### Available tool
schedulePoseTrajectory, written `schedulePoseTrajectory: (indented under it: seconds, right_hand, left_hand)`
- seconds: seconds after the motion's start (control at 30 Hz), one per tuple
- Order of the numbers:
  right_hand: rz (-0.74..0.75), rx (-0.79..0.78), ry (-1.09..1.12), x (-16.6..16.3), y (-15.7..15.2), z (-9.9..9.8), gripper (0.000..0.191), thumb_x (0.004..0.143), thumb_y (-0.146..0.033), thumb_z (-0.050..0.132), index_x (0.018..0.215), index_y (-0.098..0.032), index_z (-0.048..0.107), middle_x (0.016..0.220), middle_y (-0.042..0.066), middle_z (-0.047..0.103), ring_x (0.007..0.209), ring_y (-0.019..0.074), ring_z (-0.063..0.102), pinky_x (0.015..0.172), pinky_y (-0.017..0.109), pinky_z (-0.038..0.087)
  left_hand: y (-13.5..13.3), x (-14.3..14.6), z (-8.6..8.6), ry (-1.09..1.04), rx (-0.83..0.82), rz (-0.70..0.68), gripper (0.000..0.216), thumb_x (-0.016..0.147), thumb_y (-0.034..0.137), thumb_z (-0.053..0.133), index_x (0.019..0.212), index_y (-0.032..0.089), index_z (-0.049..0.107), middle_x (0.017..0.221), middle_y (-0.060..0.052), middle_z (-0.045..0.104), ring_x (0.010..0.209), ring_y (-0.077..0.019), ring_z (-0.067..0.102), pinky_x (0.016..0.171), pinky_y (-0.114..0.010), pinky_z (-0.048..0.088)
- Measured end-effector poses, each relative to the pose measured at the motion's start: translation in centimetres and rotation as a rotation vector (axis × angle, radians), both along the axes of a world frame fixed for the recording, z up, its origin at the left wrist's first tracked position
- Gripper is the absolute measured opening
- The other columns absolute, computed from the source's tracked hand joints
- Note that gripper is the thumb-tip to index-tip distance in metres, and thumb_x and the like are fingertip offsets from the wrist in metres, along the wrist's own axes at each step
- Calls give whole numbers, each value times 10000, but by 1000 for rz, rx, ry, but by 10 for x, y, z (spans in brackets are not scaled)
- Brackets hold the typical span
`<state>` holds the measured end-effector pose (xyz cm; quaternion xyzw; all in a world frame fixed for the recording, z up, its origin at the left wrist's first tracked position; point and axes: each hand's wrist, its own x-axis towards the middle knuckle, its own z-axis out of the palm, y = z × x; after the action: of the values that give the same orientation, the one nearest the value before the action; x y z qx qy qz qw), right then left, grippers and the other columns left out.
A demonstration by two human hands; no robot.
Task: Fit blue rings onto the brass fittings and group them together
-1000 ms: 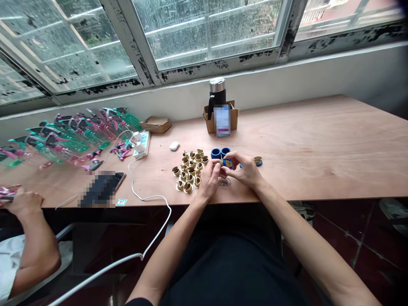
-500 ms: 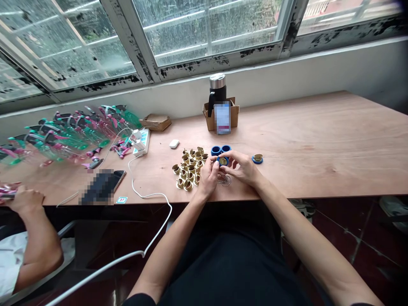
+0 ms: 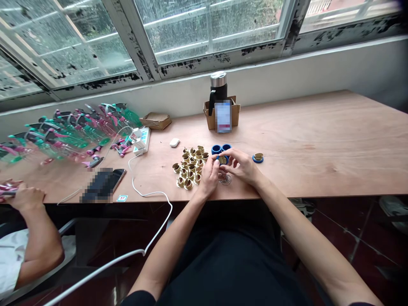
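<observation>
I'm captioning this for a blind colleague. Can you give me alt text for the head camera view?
A person's left hand and right hand together pinch a brass-filled blue ring over a wooden table. A pile of brass pieces lies beside the left hand, two more blue rings just beyond the hands. Another person's hand shows far left.

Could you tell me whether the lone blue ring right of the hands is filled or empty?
Filled: a brass piece sits in the lone blue ring; the two blue rings farther left show open holes.
</observation>
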<state>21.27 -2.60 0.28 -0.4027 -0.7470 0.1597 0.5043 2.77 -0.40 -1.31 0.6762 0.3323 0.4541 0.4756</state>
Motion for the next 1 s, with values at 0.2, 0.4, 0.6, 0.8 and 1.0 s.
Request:
schedulePoseTrajectory:
  seconds: [0.2,0.4,0.6,0.8,1.0]
  right_hand:
    - [16,-41,-12,-1,-1,-1,362,994,-325,729,1353,-296,692,936,15,725,701,172,657,659,308,567]
    - [10,-67,-5,-1,-2,-2,370,982,-340,750,1342,-277,694,829,-7,695,639,159,642,626,297,562]
    - [12,-79,1,0,0,-4,396,953,-336,787,1329,-275,678,816,-15,674,656,163,661,609,283,557]
    - [24,-67,24,0,2,-8,403,945,-347,792,1314,-263,654,813,-18,675,649,160,663,603,276,558]
    - [28,-61,43,-1,1,-7,411,933,-356,806,1306,-274,653,809,-20,670,652,164,649,620,287,568]
  left_hand:
    - [-3,2,4,-34,-47,-1,474,1083,588,452,1309,194,588,992,-71,704,742,-181,718,604,-284,604]
    - [-2,3,4,-19,-22,-5,503,1087,598,434,1334,192,599,994,-81,725,708,-179,706,615,-304,617]
    - [1,1,2,37,32,15,539,1099,591,401,1378,184,616,1028,-94,729,765,-200,704,650,-317,606]
    - [1,-1,5,85,154,52,514,1114,558,374,1337,176,638,1167,-118,735,1012,-251,707,918,-381,583]
    - [2,-1,3,85,189,58,477,1118,520,384,1344,185,639,1217,-116,732,1134,-266,691,1042,-403,532]
